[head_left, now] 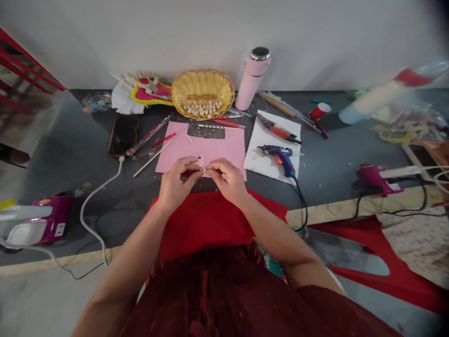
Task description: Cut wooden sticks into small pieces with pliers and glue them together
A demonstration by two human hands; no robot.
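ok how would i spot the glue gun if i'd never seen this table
On the dark grey table, a white sheet lies right of the pink paper. On that sheet, nearer than the red-handled pliers, rests the glue gun. Unlike them, it has a blue body, an orange trigger and a black cord.

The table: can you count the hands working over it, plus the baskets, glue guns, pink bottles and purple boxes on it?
Left hand and right hand: 2
Basket: 1
Glue gun: 1
Pink bottle: 1
Purple boxes: 2
Total: 7
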